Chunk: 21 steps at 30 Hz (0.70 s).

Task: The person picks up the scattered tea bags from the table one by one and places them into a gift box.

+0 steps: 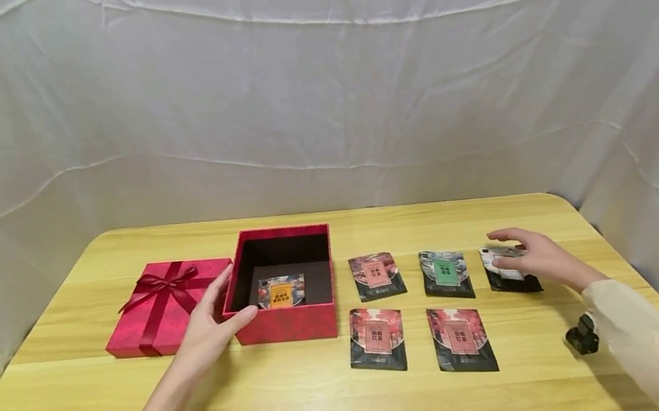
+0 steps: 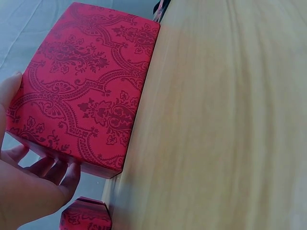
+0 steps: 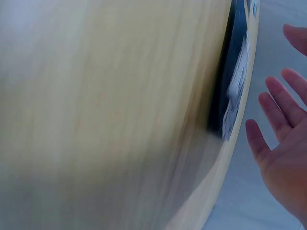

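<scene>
My left hand (image 1: 210,330) rests at the near left corner of an open red gift box (image 1: 286,327). Its thumb lies along the front rim, and the fairly straight fingers touch the left side. Inside the box is a tea packet (image 1: 281,292) with a yellow label. In the left wrist view the box's patterned wall (image 2: 91,86) fills the upper left. At the far right, my right hand (image 1: 542,262) hovers with spread fingers over a black tea packet (image 1: 516,280) with a whitish top. The right wrist view shows this packet (image 3: 235,81) lying apart from the fingers.
A red lid (image 1: 125,335) with a ribbon bow lies left of the box. Between box and right hand lie a green-label packet (image 1: 445,273) and three red-label packets, at the back (image 1: 376,275), front left (image 1: 377,340) and front right (image 1: 462,338). A pale curtain (image 1: 318,129) hangs behind.
</scene>
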### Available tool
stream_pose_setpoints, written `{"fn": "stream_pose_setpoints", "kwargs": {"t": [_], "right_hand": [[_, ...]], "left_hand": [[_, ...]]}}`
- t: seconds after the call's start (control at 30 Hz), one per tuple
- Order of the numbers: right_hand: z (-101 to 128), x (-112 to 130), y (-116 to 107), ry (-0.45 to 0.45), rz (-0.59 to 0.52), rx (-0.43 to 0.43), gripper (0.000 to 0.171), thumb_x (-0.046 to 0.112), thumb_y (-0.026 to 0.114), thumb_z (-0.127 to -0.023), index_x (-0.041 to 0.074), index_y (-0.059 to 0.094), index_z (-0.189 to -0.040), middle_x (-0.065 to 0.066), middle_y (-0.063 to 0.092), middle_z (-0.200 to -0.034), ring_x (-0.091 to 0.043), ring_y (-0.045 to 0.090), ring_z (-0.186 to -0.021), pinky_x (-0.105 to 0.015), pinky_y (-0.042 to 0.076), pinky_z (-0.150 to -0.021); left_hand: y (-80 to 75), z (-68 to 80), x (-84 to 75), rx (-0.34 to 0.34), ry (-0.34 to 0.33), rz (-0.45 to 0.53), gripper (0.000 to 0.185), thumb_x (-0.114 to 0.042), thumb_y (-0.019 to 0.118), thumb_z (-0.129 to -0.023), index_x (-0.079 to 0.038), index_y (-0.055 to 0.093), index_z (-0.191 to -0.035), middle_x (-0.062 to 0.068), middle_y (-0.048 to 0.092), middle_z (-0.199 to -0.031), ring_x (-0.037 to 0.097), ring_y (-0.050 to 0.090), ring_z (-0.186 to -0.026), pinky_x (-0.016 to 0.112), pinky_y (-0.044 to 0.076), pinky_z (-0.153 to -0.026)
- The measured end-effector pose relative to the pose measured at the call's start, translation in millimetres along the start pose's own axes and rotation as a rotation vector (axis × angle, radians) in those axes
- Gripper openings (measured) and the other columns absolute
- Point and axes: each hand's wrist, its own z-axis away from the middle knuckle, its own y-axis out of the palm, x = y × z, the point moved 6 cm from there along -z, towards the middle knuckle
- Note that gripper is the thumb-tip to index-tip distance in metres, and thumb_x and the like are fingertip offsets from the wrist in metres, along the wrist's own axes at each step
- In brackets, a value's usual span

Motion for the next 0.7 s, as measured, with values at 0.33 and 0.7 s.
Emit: {"fn": "stream_pose_setpoints", "kwargs": {"t": [0.33, 0.7], "right_hand": [[9, -22, -4, 0.009, -0.003, 0.051, 0.073, 0.027, 0.074, -0.086, -0.008, 0.040, -0.141, -0.034, 0.038, -0.141, -0.053, 0.037, -0.124, -0.064, 0.035, -0.095], [16, -36, -2, 0.010, 0.000, 0.073, 0.085, 0.030, 0.080, -0.078, -0.006, 0.038, -0.143, -0.036, 0.033, -0.142, -0.056, 0.032, -0.125, -0.067, 0.030, -0.096]], "left_hand": [[0.2, -1.2, 0.7, -0.004, 0.012, -0.003, 0.081, -0.016, 0.069, -0.091, -0.015, 0.020, -0.155, 0.016, 0.034, -0.151, 0.033, 0.039, -0.131, 0.015, 0.040, -0.089], [0.5, -0.7, 1.8, -0.007, 0.001, -0.007, 0.081, -0.017, 0.069, -0.091, -0.016, 0.020, -0.156, 0.016, 0.033, -0.151, 0.035, 0.040, -0.131, 0.016, 0.041, -0.088]]}}
